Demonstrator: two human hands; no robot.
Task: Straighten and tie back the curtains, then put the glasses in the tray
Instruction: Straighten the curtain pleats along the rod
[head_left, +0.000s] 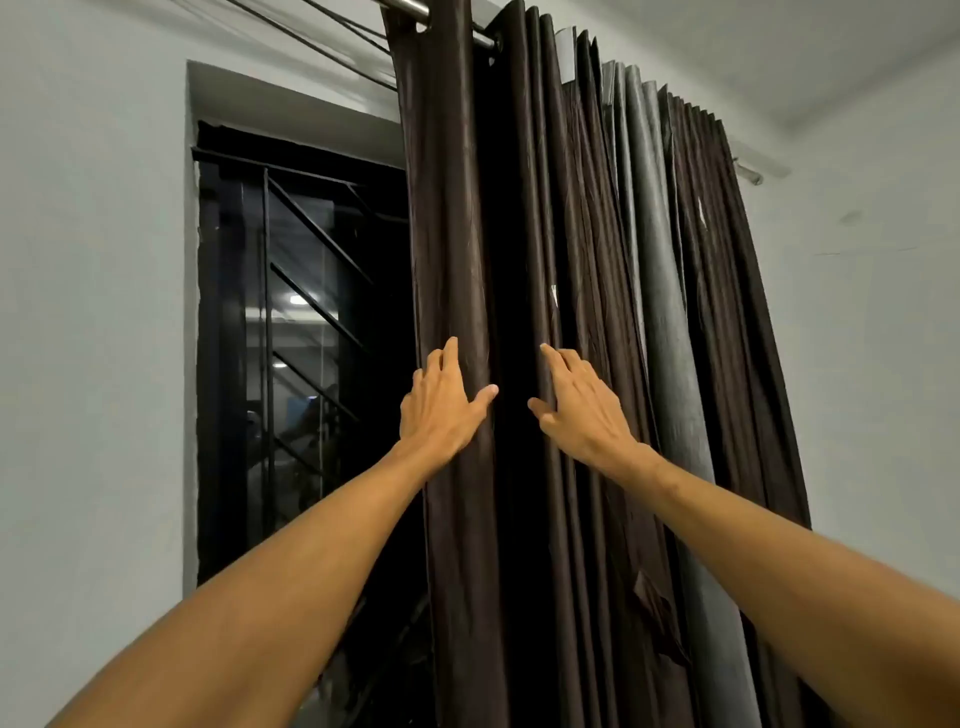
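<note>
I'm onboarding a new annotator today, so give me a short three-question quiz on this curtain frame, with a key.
1. True or false: the left hand and the right hand both touch the dark brown pleated fabric curtain with fingers extended.
2. Multiple choice: the curtain hangs from A) a shiny metal rod, B) plastic hooks, C) a wooden rail.
3. Fill in: the black metal window grille shows to the ____ of the curtain.
Key: 1 true; 2 A; 3 left.
</note>
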